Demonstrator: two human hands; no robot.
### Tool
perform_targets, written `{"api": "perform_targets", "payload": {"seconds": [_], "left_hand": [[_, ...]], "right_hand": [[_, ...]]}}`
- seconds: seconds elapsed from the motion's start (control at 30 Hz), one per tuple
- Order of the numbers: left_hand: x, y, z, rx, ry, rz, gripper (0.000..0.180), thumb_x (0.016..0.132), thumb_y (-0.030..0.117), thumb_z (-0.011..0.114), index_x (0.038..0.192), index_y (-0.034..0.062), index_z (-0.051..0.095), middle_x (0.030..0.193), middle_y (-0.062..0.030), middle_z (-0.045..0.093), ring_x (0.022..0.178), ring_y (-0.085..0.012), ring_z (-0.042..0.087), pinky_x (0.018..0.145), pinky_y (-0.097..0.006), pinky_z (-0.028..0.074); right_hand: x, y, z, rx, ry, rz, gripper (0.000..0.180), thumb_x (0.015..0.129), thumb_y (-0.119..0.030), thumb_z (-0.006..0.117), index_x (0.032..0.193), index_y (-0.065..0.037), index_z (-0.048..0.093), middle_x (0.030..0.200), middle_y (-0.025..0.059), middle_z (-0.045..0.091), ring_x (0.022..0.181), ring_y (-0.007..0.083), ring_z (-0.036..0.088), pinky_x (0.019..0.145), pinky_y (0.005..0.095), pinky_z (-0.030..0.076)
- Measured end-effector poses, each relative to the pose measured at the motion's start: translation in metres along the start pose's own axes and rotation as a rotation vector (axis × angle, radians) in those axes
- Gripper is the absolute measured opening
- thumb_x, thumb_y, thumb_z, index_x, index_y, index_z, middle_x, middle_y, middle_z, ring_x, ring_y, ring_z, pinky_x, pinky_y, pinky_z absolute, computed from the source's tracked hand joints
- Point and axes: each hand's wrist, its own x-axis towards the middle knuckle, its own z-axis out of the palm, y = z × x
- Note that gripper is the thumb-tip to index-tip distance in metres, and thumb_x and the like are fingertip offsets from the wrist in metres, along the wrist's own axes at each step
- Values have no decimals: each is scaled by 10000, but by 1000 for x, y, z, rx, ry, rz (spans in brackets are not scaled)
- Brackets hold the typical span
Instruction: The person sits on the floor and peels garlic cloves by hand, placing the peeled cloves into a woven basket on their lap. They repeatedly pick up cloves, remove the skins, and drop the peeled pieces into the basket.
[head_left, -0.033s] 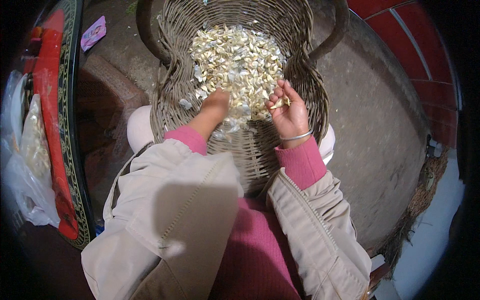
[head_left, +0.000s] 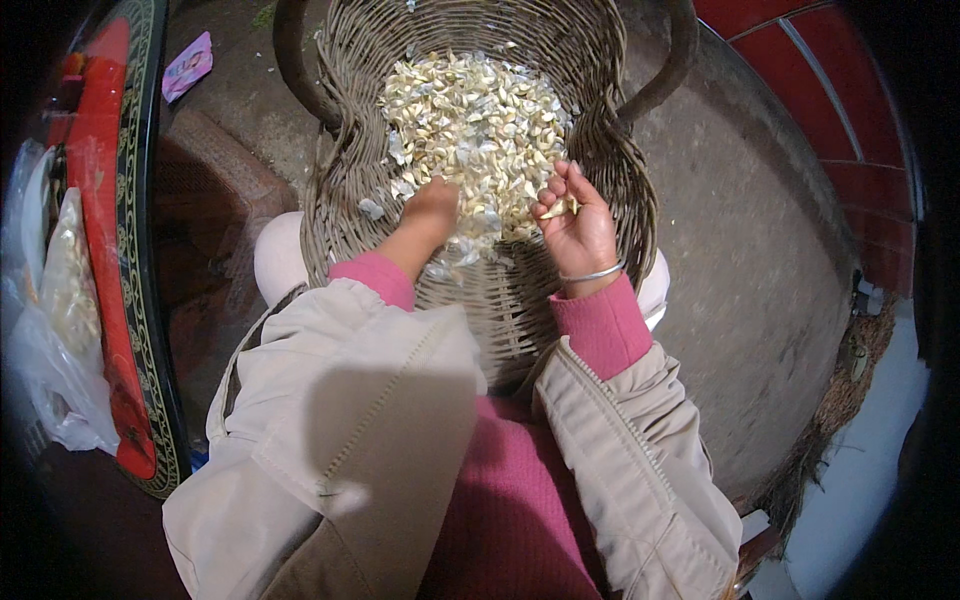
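Note:
A brown wicker basket rests across my lap, its inside holding a heap of small pale-yellow garlic cloves mixed with thin, whitish papery skins. Over the near left part of the heap, my left hand is closed with its back toward me; what its fingers hold, if anything, is hidden. My right hand, with a silver bangle at the wrist, is turned palm up beside the heap's right edge. Its curled fingers hold a few garlic cloves against the palm.
At the left stands a red table with a black, gold-patterned edge; plastic bags lie on it, one holding pale pieces. A pink packet is on the floor. The basket's dark handle arches at right, and red tiles lie beyond.

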Motion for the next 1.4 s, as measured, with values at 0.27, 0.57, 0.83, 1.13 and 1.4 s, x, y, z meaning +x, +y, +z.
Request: {"api": "perform_targets", "payload": {"seconds": [0.27,0.57,0.83,1.13,1.4], "left_hand": [[9,-1,-16,-164,126,-147,150,729,233,502,790,114,570,848,-93,508,819,-260,496,706,-370,409],[0,1,-8,-14,166,141,170,718,144,518,888,141,532,841,-80,487,833,-247,493,676,-359,426],[-1,-2,-2,89,82,78,169,707,145,515,875,123,523,854,-81,505,842,-256,506,688,-358,429],[11,15,-56,-845,239,-128,182,767,171,488,915,81,541,738,-58,566,599,-147,513,557,-274,425],[-17,39,-108,-1862,-202,-43,197,807,170,463,904,9,520,635,10,453,564,-65,409,449,-191,341]], "right_hand": [[2,2,-2,37,-31,14,88,821,-129,417,822,-53,463,677,20,437,608,141,419,566,266,363],[0,1,1,8,-15,18,98,816,-138,418,829,-52,463,681,28,441,620,150,428,573,278,368],[2,3,-1,9,-42,19,103,817,-138,410,824,-49,461,693,29,442,628,154,427,576,281,369],[2,3,-3,-6,-34,15,111,811,-144,429,856,-54,475,707,35,472,629,159,450,565,288,387],[-2,4,6,-77,-75,58,161,820,-171,425,912,-50,479,740,52,498,666,166,492,570,285,427]]}}
